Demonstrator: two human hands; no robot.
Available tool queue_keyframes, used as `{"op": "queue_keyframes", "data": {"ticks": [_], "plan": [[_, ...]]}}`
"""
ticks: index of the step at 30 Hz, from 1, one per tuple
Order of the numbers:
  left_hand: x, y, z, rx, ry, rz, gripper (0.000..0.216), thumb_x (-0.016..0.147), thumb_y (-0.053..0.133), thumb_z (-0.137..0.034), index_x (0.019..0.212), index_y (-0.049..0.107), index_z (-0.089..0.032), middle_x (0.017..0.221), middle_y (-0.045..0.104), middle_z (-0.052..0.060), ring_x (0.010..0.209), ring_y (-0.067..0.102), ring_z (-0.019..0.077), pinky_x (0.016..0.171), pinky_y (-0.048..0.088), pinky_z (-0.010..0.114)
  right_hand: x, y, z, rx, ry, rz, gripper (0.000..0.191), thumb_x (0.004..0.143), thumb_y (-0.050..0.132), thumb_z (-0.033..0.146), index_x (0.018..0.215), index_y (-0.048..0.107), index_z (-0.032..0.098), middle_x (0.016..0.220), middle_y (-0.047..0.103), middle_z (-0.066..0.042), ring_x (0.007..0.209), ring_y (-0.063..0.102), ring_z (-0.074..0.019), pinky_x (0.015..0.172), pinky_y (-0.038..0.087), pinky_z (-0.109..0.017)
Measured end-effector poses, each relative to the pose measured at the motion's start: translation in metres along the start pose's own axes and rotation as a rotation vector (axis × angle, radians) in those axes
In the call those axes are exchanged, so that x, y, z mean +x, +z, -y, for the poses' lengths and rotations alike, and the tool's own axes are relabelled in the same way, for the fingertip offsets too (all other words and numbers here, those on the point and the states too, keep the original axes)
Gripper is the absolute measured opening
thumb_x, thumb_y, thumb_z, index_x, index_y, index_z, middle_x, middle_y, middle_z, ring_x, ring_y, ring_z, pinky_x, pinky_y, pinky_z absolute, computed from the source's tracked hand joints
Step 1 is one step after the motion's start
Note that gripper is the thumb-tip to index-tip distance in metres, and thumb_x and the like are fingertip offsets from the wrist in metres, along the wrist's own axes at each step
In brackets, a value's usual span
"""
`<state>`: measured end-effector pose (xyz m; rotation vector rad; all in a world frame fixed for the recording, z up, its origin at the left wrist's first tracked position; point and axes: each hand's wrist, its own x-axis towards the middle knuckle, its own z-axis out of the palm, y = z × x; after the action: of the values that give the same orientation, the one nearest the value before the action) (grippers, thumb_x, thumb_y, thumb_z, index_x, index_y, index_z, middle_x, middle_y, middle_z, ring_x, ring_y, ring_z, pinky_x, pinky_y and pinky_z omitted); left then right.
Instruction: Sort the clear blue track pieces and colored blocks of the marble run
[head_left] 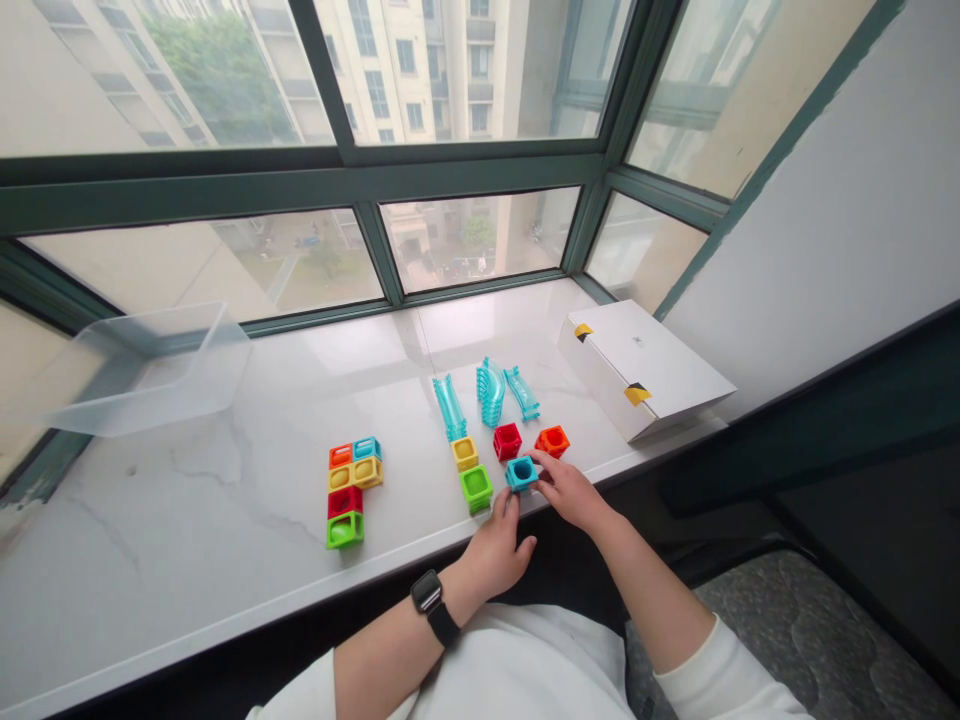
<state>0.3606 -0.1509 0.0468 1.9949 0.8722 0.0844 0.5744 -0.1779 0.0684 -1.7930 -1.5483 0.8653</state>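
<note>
My right hand has its fingers at the right side of a blue toy cube block with a round hole on top. Just below that cube, my left hand rests at the ledge's front edge, fingers stretched out; whether its fingertips touch the cube I cannot tell. Left of the cube stand a green cube block and a yellow cube block. Behind it is a red cube block, and an orange cube block sits beyond my right fingers.
Clear teal track pieces, one straight, one curved and one short, lie behind the cubes. Joined coloured blocks stand to the left. A clear plastic bin is far left, a white box right. Windows back the marble ledge.
</note>
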Motion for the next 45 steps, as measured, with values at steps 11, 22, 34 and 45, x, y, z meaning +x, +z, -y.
{"op": "queue_keyframes", "data": {"ticks": [11, 22, 34, 45], "plan": [[0.000, 0.001, 0.001, 0.009, -0.037, 0.033, 0.081, 0.094, 0.056, -0.042, 0.164, 0.024, -0.018, 0.176, 0.009, 0.017, 0.146, 0.047, 0.0381, 0.122, 0.038, 0.047, 0.005, 0.006, -0.009, 0.092, -0.015, 0.044, 0.051, 0.084, 0.069, 0.011, 0.132, 0.059, 0.025, 0.114, 0.073, -0.005, 0.090, 0.070, -0.0190, 0.090, 0.056, -0.035], [0.001, 0.005, 0.007, -0.030, -0.011, -0.001, 0.081, 0.092, 0.058, -0.043, 0.164, 0.027, -0.022, 0.175, 0.016, 0.014, 0.143, 0.050, 0.0369, 0.121, 0.040, 0.048, 0.006, 0.014, -0.018, 0.081, 0.011, 0.004, 0.049, 0.085, 0.067, 0.016, 0.132, 0.059, 0.025, 0.104, 0.073, -0.002, 0.088, 0.069, -0.0190, 0.087, 0.054, -0.033], [-0.001, 0.002, 0.002, -0.011, -0.017, 0.002, 0.080, 0.091, 0.057, -0.042, 0.163, 0.030, -0.021, 0.175, 0.015, 0.014, 0.141, 0.053, 0.0375, 0.121, 0.041, 0.050, 0.004, 0.014, -0.009, 0.065, 0.004, -0.016, 0.044, 0.086, 0.066, 0.018, 0.129, 0.061, 0.027, 0.106, 0.074, -0.002, 0.089, 0.069, -0.0196, 0.085, 0.053, -0.032], [-0.004, -0.006, -0.005, -0.039, -0.022, 0.040, 0.084, 0.091, 0.059, -0.044, 0.165, 0.028, -0.019, 0.177, 0.010, 0.015, 0.132, 0.061, 0.0370, 0.117, 0.044, 0.050, 0.005, 0.010, -0.007, 0.038, -0.006, 0.008, 0.047, 0.087, 0.064, 0.016, 0.133, 0.061, 0.029, 0.106, 0.075, -0.002, 0.087, 0.069, -0.0194, 0.084, 0.051, -0.031]]}}
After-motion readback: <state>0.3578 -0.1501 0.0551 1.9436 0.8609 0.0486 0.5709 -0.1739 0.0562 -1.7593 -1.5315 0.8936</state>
